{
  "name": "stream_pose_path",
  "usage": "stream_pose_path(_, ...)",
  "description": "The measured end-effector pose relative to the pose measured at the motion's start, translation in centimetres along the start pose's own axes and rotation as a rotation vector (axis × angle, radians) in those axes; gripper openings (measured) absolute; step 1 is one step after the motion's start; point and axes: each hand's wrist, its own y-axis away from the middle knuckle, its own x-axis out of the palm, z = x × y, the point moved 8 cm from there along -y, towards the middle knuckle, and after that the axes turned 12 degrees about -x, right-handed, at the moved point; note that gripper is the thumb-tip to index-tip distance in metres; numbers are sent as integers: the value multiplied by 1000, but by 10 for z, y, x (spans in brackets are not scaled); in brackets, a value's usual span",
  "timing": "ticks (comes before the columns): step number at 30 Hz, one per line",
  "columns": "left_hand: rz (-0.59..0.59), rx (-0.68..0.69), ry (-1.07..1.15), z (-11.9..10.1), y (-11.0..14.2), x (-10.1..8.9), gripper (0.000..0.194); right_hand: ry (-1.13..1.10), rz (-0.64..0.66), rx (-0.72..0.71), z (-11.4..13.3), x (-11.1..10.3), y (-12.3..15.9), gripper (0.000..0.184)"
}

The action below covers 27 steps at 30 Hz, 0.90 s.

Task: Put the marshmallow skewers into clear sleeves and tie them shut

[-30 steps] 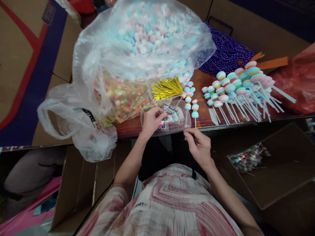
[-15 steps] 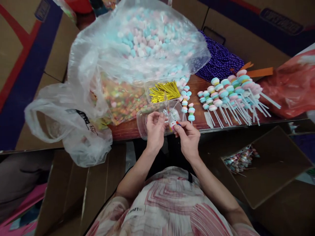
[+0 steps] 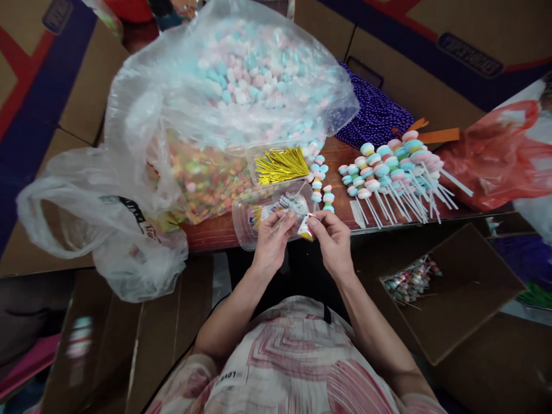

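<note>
In front of my body, at the table edge, my left hand (image 3: 272,238) and my right hand (image 3: 333,238) are close together with fingers pinched. Between them is a small printed plastic bag (image 3: 307,226), white with yellow and red marks. My right thumb and fingers grip it; my left fingertips pinch its other side, partly hidden. Just beyond them lies a clear plastic tray (image 3: 242,215) with printed bags inside. Behind it, gold twist ties (image 3: 282,165) fill another tray. Two short marshmallow sticks (image 3: 328,196) lie beside the trays.
Many marshmallow lollipops (image 3: 390,169) lie to the right, near purple cord (image 3: 375,109) and a red bag (image 3: 495,155). Large bags of marshmallows (image 3: 254,75) and coloured candy (image 3: 211,184) stand behind. An open box (image 3: 457,299) holds wrapped sticks. A blurred marshmallow stick (image 3: 80,339) shows lower left.
The lollipop upright between my hands is gone from there. A blurred marshmallow stick now appears at lower left. My hands still hold a small bag; the view has shifted slightly.
</note>
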Motion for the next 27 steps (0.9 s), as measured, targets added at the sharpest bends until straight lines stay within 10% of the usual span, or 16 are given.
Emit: stream_pose_path(27,-124,-3,216,5,4,-10,31,164,-100,-54,-2,-11,5,39)
